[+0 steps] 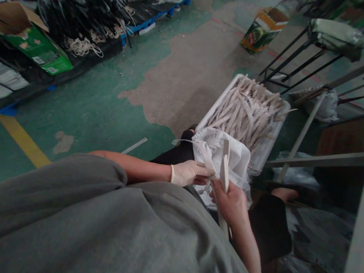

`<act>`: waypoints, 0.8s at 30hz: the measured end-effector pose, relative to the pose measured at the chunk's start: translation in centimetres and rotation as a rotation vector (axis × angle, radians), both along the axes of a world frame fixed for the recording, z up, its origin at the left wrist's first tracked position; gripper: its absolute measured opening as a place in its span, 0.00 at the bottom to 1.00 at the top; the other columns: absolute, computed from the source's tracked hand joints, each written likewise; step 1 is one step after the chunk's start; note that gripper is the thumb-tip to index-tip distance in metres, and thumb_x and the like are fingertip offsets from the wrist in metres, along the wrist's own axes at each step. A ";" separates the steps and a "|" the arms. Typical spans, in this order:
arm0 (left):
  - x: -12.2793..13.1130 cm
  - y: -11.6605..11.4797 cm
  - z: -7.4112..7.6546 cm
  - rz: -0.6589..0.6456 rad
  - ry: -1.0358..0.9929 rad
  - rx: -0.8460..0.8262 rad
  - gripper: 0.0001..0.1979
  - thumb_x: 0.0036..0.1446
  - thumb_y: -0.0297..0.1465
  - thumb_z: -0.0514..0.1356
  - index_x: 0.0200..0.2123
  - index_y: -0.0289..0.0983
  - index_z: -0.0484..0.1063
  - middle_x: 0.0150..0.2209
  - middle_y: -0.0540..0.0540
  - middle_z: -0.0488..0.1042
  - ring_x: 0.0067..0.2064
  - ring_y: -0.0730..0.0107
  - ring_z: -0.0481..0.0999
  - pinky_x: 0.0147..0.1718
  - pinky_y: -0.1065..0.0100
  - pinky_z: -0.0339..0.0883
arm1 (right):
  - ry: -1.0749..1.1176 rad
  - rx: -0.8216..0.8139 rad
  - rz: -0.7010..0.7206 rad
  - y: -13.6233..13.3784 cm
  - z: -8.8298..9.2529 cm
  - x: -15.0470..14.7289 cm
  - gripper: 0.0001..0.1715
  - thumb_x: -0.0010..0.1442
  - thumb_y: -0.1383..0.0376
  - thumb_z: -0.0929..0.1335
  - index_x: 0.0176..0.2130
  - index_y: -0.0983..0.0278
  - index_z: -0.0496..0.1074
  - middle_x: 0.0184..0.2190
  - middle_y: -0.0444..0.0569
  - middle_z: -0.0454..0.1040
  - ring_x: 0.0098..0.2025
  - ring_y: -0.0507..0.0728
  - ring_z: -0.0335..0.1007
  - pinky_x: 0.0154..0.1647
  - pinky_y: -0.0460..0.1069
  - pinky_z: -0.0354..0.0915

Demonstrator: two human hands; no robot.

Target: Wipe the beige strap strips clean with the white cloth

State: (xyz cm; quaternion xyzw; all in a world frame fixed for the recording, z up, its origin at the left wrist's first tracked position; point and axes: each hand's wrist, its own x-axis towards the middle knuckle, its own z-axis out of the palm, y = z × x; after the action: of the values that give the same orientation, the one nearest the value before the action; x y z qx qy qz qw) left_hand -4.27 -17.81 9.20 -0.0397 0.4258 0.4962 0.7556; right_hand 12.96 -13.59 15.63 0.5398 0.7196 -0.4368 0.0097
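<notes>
A thin pale glove covers my left hand [191, 173], whose fingers are pinched together at the end of a whitish strip [207, 156]. Close beside it, my bare right hand [231, 202] is closed around a long, flat, beige strip [225, 168], which sticks up past the thumb and runs back below the palm. The fingertips of both hands nearly meet. Under them a white plastic bag [240, 152] lies over my lap and against the near end of a white plastic crate [219, 100]. Many similar beige strips [242, 107] fill that crate.
Bundles of dark cords [75, 0] and an open green carton [38, 45] sit on pallets at left. A yellow and green box [264, 29] stands on the floor ahead. Metal frames [304, 124] and a stool [336, 36] crowd the right. One loose strip [135, 145] lies on the floor.
</notes>
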 end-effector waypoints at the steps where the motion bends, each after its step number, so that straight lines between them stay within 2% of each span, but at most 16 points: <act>1: -0.1 0.1 0.1 0.019 0.012 0.000 0.17 0.39 0.30 0.78 0.30 0.32 0.76 0.27 0.48 0.77 0.28 0.74 0.74 0.35 0.70 0.67 | 0.022 -0.019 -0.007 0.0 0.0 0.1 0.22 0.59 0.48 0.64 0.31 0.62 0.73 0.20 0.49 0.77 0.23 0.60 0.76 0.26 0.50 0.65; 5: -1.1 0.6 0.3 0.166 0.063 -0.012 0.14 0.42 0.27 0.76 0.30 0.33 0.76 0.29 0.49 0.77 0.29 0.77 0.73 0.36 0.71 0.67 | 0.013 -0.028 0.037 -0.4 0.3 1.4 0.25 0.59 0.46 0.64 0.24 0.61 0.72 0.19 0.50 0.76 0.23 0.60 0.75 0.24 0.50 0.64; 7: -1.0 0.6 0.3 0.115 0.058 -0.009 0.14 0.43 0.28 0.76 0.30 0.33 0.75 0.28 0.50 0.76 0.28 0.77 0.73 0.35 0.71 0.67 | 0.002 -0.010 0.019 -0.5 0.5 1.4 0.24 0.59 0.47 0.64 0.24 0.61 0.72 0.17 0.49 0.75 0.21 0.59 0.74 0.23 0.50 0.63; 11: 0.3 0.2 0.5 -0.077 0.055 0.010 0.16 0.42 0.30 0.77 0.31 0.32 0.76 0.26 0.48 0.76 0.25 0.76 0.73 0.31 0.71 0.67 | 0.079 -0.024 -0.092 0.0 0.0 -0.2 0.19 0.58 0.51 0.66 0.28 0.62 0.73 0.17 0.47 0.74 0.19 0.56 0.71 0.22 0.48 0.62; 14: -0.2 0.6 1.3 -0.063 0.045 -0.029 0.12 0.47 0.27 0.74 0.31 0.33 0.75 0.27 0.48 0.76 0.26 0.75 0.74 0.31 0.70 0.70 | 0.250 -0.044 -0.255 0.5 -0.9 0.1 0.19 0.59 0.51 0.67 0.32 0.64 0.77 0.20 0.47 0.76 0.18 0.53 0.67 0.20 0.47 0.61; 16: -1.1 0.9 1.9 -0.040 0.016 -0.062 0.07 0.53 0.26 0.70 0.31 0.33 0.74 0.27 0.49 0.76 0.26 0.74 0.74 0.32 0.69 0.72 | 0.377 0.050 -0.368 0.5 -1.5 1.4 0.19 0.60 0.52 0.68 0.37 0.64 0.79 0.25 0.47 0.79 0.18 0.51 0.64 0.19 0.47 0.60; 17: -1.6 1.1 2.2 -0.035 0.000 -0.075 0.05 0.56 0.25 0.68 0.31 0.33 0.74 0.28 0.49 0.75 0.26 0.74 0.74 0.33 0.69 0.73 | 0.431 0.126 -0.384 0.3 -1.7 2.1 0.18 0.60 0.53 0.69 0.39 0.64 0.79 0.29 0.48 0.81 0.19 0.51 0.66 0.20 0.47 0.62; 18: -2.0 1.1 2.4 -0.028 -0.013 -0.083 0.04 0.58 0.25 0.66 0.32 0.33 0.74 0.28 0.49 0.75 0.26 0.74 0.74 0.33 0.69 0.74 | 0.478 0.208 -0.360 0.1 -1.8 2.7 0.16 0.60 0.55 0.70 0.41 0.63 0.80 0.34 0.49 0.82 0.23 0.53 0.70 0.23 0.47 0.65; 20: -2.4 1.0 2.6 -0.028 -0.037 -0.087 0.03 0.60 0.25 0.64 0.33 0.33 0.74 0.28 0.48 0.76 0.27 0.75 0.74 0.34 0.69 0.74 | 0.555 0.358 -0.210 -0.5 -1.6 3.4 0.13 0.59 0.60 0.71 0.44 0.60 0.80 0.45 0.52 0.82 0.37 0.59 0.79 0.34 0.51 0.72; 22: -2.2 0.7 2.5 -0.062 -0.062 -0.073 0.03 0.60 0.27 0.65 0.34 0.33 0.75 0.30 0.47 0.76 0.29 0.74 0.75 0.36 0.69 0.74 | 0.619 0.460 -0.024 -1.0 -1.2 3.2 0.13 0.59 0.64 0.72 0.45 0.58 0.81 0.52 0.52 0.80 0.50 0.62 0.78 0.48 0.56 0.73; 24: -1.6 0.4 2.2 -0.108 -0.062 -0.021 0.04 0.59 0.29 0.66 0.34 0.33 0.76 0.31 0.45 0.77 0.31 0.71 0.77 0.37 0.69 0.74 | 0.650 0.520 0.077 -1.2 -0.8 2.5 0.11 0.60 0.66 0.71 0.43 0.57 0.81 0.52 0.52 0.80 0.51 0.62 0.78 0.52 0.57 0.72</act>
State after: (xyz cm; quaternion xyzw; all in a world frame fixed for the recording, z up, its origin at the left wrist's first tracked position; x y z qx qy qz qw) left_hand -5.85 -17.41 11.41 -0.0401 0.4089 0.4486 0.7937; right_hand 15.47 -14.75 14.82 0.3310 0.7911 -0.3877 -0.3381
